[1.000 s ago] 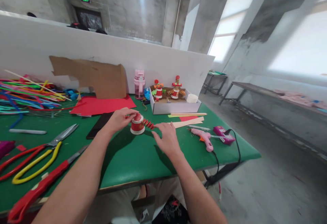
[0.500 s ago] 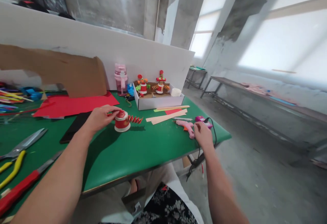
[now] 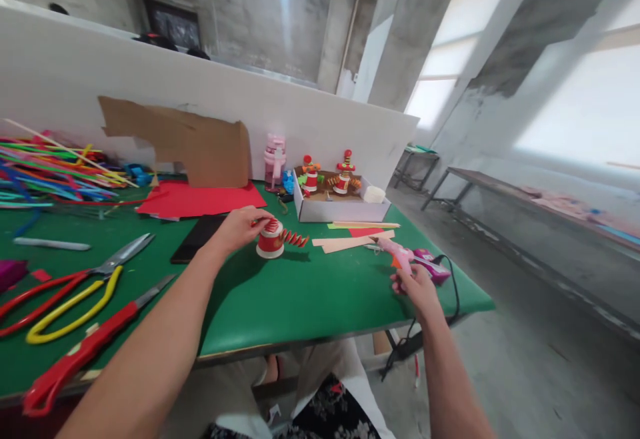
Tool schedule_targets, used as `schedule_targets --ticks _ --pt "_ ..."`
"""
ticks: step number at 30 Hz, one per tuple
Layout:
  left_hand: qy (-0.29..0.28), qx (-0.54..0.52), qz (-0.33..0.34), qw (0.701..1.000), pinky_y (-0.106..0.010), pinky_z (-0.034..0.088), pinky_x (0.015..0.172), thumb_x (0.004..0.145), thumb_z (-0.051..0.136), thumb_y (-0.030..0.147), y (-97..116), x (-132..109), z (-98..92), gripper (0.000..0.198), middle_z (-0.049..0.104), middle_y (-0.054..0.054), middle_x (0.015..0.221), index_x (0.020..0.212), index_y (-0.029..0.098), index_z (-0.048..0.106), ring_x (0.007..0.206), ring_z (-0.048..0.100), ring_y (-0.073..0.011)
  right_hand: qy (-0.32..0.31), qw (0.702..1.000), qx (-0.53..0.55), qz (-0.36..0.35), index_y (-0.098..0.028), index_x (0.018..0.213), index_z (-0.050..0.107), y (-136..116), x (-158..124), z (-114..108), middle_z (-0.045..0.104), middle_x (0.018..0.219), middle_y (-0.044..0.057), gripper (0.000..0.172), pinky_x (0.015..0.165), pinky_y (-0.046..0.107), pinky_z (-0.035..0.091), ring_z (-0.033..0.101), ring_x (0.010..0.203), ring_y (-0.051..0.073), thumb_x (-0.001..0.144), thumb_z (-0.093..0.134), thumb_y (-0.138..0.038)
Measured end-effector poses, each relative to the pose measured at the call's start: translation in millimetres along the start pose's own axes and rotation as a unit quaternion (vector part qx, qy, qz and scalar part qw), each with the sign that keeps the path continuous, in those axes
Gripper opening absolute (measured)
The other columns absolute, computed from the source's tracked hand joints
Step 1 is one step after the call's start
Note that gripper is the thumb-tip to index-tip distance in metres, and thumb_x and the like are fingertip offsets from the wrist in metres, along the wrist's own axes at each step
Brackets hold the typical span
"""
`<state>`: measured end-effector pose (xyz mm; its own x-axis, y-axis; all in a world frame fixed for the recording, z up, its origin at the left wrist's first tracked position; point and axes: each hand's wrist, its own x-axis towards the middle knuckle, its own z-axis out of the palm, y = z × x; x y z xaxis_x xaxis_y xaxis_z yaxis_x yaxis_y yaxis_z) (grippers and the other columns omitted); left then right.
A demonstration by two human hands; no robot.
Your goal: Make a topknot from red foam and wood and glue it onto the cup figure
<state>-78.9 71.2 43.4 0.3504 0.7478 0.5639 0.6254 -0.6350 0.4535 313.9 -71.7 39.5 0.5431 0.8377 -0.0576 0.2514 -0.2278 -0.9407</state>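
Note:
A small red and white paper cup (image 3: 271,245) stands upside down on the green table, with a folded paper spring (image 3: 296,238) sticking out to its right. My left hand (image 3: 244,231) is at the cup's top, its fingertips pinched on the striped red and white paper spring (image 3: 271,225) there. The fingers of my right hand (image 3: 419,290) are closed around the handle of a pink hot glue gun (image 3: 399,252), whose nozzle points left. A purple boxy item (image 3: 431,268) with a black cable lies just beyond that hand.
A white box (image 3: 345,211) holds two finished-looking paper figures. Paper strips (image 3: 353,241) lie before it. Scissors (image 3: 110,272), a red-handled cutting tool (image 3: 95,342), a black phone-like slab (image 3: 197,239), red sheets (image 3: 205,199) and pipe cleaners (image 3: 55,165) occupy the left side.
My right hand has closed on the glue gun's handle, and the gun's nozzle looks slightly raised. The view has turned left. My left hand stays at the cup's top.

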Motion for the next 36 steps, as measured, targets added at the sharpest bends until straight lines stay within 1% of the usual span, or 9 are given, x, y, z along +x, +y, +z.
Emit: schedule_targets --ticks 2,5,8,12,16,19,23,32,36 --pt "0.004 -0.008 -0.001 1.0 -0.029 0.051 0.071 0.085 0.05 0.038 -0.6 0.1 1.0 0.03 0.075 -0.004 0.083 0.09 0.026 0.077 0.076 0.065 -0.0196 -0.09 0.986 0.141 0.001 -0.024 0.075 0.05 -7.5 -12.2 7.0 0.056 0.063 -0.001 0.028 0.052 0.029 0.051 0.053 0.051 0.015 0.067 0.068 -0.044" --pt "0.006 -0.023 -0.004 1.0 -0.03 0.051 0.072 0.085 0.049 0.038 -1.7 -0.3 3.0 0.03 0.075 -0.005 0.086 0.091 0.025 0.076 0.078 0.066 -0.0199 -0.232 0.945 0.228 0.026 -0.024 0.069 0.054 -25.9 -29.7 24.9 0.046 0.058 -0.002 0.033 0.047 0.028 0.05 0.044 0.046 0.012 0.074 0.064 -0.055" --pt "0.01 -0.03 -0.002 0.999 -0.031 0.052 0.073 0.086 0.049 0.039 -1.3 -0.3 4.0 0.03 0.076 -0.004 0.087 0.089 0.025 0.076 0.08 0.066 -0.02 -0.277 0.932 0.232 0.002 -0.022 0.077 0.06 -46.6 -44.9 50.1 0.052 0.06 -0.001 0.037 0.042 0.025 0.043 0.044 0.046 0.012 0.075 0.066 -0.058" --pt "0.013 -0.04 0.001 0.999 -0.031 0.052 0.074 0.087 0.048 0.04 0.5 0.1 3.6 0.031 0.076 -0.005 0.088 0.089 0.024 0.076 0.08 0.067 -0.0204 -0.295 0.935 0.182 -0.072 -0.021 0.097 0.061 -67.5 -62.2 87.0 0.057 0.06 -0.003 0.045 0.041 0.022 0.041 0.045 0.044 0.01 0.077 0.066 -0.061" --pt "0.009 -0.037 0.002 0.999 -0.031 0.052 0.073 0.087 0.049 0.038 0.7 0.9 3.3 0.031 0.077 -0.005 0.088 0.089 0.024 0.076 0.08 0.067 -0.0203 -0.298 0.937 0.121 -0.138 -0.022 0.096 0.057 -75.7 -68.3 118.4 0.065 0.078 0.0 0.045 0.039 0.021 0.041 0.049 0.047 0.009 0.078 0.062 -0.062" --pt "0.01 -0.031 0.012 0.999 -0.03 0.051 0.074 0.088 0.048 0.038 -0.3 1.6 3.9 0.031 0.077 -0.005 0.089 0.09 0.024 0.076 0.081 0.067 -0.02 -0.294 0.936 0.058 -0.182 -0.022 0.095 0.057 -75.2 -66.4 133.2 0.058 0.065 -0.003 0.038 0.039 0.021 0.04 0.047 0.045 0.01 0.083 0.056 -0.058" --pt "0.0 -0.017 0.016 1.0 -0.03 0.051 0.076 0.089 0.048 0.035 -1.4 2.5 4.2 0.031 0.077 -0.005 0.091 0.092 0.022 0.076 0.082 0.067 -0.0196 -0.291 0.933 0.011 -0.209 -0.021 0.095 0.056 -71.5 -64.1 142.9 0.051 0.057 -0.005 0.029 0.041 0.021 0.039 0.045 0.042 0.01 0.091 0.049 -0.049" --pt "-0.008 0.008 0.028 1.0 -0.026 0.05 0.075 0.09 0.05 0.029 -1.9 3.3 3.4 0.027 0.077 -0.004 0.091 0.093 0.021 0.075 0.081 0.066 -0.0177 -0.277 0.937 0.005 -0.213 -0.02 0.099 0.053 -63.4 -61.3 157.6 0.062 0.078 0.003 0.021 0.041 0.022 0.039 0.047 0.047 0.011 0.094 0.044 -0.037" --pt "-0.009 0.009 0.034 0.999 -0.026 0.05 0.074 0.09 0.051 0.027 -3.7 4.0 4.6 0.025 0.077 -0.004 0.09 0.094 0.021 0.075 0.081 0.066 -0.0173 -0.27 0.935 -0.016 -0.231 -0.02 0.098 0.055 -59.5 -57.8 160.1 0.062 0.075 0.003 0.023 0.045 0.024 0.041 0.05 0.049 0.013 0.094 0.043 -0.039"
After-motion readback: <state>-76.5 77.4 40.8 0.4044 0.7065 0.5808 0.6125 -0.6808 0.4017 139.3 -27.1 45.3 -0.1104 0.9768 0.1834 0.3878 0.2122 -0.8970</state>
